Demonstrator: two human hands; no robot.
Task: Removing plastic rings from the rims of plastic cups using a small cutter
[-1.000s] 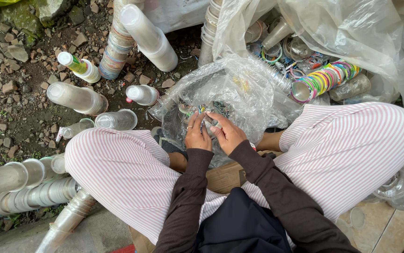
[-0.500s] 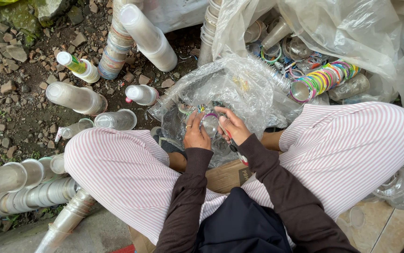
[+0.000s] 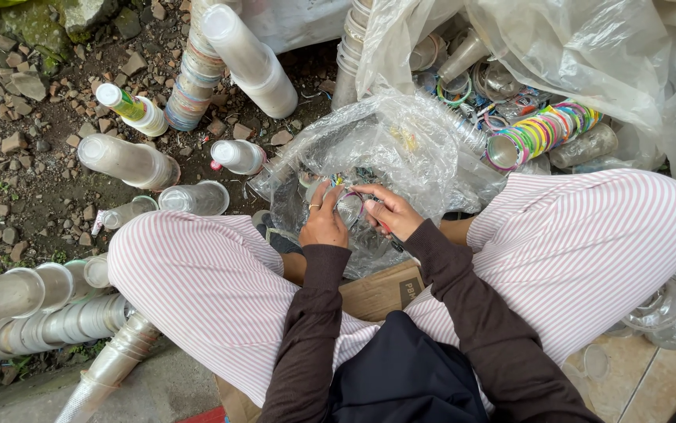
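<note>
Your left hand (image 3: pixel 324 223) and right hand (image 3: pixel 389 211) are both pinching one clear cup (image 3: pixel 348 207) above the plastic bag (image 3: pixel 401 149); many stacked cups (image 3: pixel 40 313) beside the bag are already finished, loose ones are remaining.

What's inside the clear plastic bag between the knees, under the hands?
Inside the clear plastic bag, the left hand and right hand hold a clear plastic cup. Crinkled film and the hands hide whatever lies deeper.

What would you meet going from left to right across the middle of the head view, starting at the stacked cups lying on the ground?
Stacked clear cups → left knee → left hand → right hand → right knee.
</note>
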